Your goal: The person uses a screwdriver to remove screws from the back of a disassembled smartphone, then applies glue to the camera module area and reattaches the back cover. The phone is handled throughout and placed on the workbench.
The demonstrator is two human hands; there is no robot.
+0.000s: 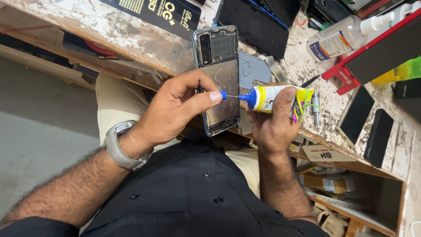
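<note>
The right hand (274, 125) clasps the glue tube (274, 97), the left hand (173, 109) pinches its blue cap (223, 95) at nine o'clock; gluing of the opened phone (218, 79) looks not yet begun.

Two bare hands are in view, the left hand (175, 109) and the right hand (274, 120). There is one glue tube (274, 97) with one blue cap (223, 95), and one opened phone (218, 79). One clear pump bottle (346, 35) lies on the one worn workbench (131, 35). One wristwatch (120, 147) is visible, and one black printed box (153, 11).
</note>
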